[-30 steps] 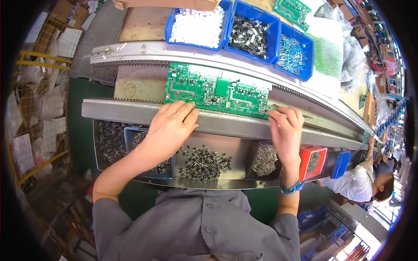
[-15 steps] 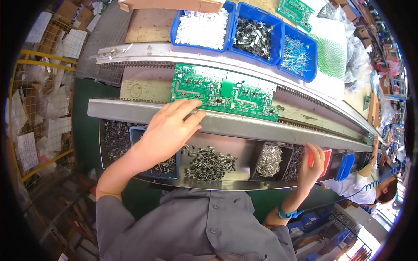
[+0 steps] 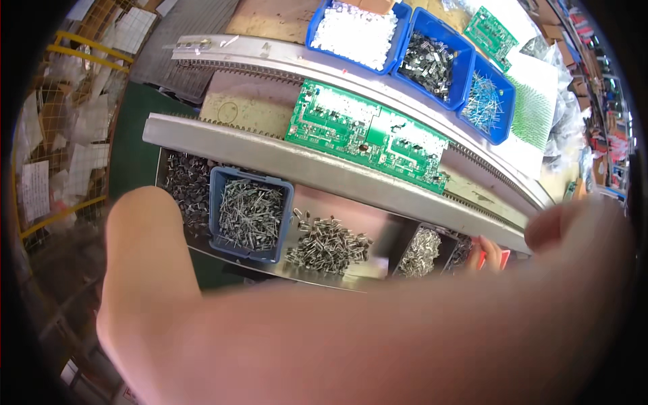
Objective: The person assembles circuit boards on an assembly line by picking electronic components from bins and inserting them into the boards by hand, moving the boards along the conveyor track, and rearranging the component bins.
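Observation:
My left arm is raised close to the camera, its forearm filling the lower part of the view. My left hand (image 3: 580, 233) is at the right, large and blurred; whether its fingers hold anything is hidden. Beyond it, my right hand (image 3: 489, 254) shows only a few slightly bent, parted fingers at a red bin (image 3: 504, 258), with nothing visible in them; the forearm covers the rest. A green circuit board (image 3: 368, 138) lies between the two metal rails, behind the near rail (image 3: 324, 164), and neither hand touches it.
In the near trough sit a grey-blue bin (image 3: 250, 216) of leaded parts, a loose pile of capacitors (image 3: 327, 246) and a bin of small silvery parts (image 3: 422, 251). Blue bins hold white parts (image 3: 356, 34), black parts (image 3: 428, 64) and blue leaded parts (image 3: 482, 101). Another circuit board (image 3: 491, 37) lies behind.
My left hand has left the board's near edge and swung up and right, close to the camera. The view has shifted. My right hand stays by the red bin.

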### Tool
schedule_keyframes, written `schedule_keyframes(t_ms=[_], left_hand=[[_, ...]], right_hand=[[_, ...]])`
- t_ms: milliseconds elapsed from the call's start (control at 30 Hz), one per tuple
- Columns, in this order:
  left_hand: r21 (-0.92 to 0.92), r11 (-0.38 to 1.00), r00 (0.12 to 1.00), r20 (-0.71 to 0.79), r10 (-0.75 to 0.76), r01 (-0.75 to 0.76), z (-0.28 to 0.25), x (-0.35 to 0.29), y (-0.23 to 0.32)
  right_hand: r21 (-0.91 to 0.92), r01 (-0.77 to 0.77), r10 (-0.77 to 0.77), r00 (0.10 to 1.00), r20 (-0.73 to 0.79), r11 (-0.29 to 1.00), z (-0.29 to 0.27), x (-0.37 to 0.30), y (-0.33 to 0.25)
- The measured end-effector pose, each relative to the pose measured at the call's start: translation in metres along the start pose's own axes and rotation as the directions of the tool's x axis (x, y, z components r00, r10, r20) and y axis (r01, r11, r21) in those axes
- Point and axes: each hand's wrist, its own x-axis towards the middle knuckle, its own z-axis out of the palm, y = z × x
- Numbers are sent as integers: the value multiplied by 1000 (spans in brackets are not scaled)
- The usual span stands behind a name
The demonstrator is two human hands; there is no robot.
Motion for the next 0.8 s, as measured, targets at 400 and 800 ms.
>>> schedule_keyframes(t_ms=[400,800], left_hand=[[235,952,978,23,-208,197,3,-16,14],[533,699,804,58,-592,477,2,-50,63]], right_hand=[[-33,95,-92,990,105,995,6,-4,6],[192,18,-36,995,94,981,29,-10,63]])
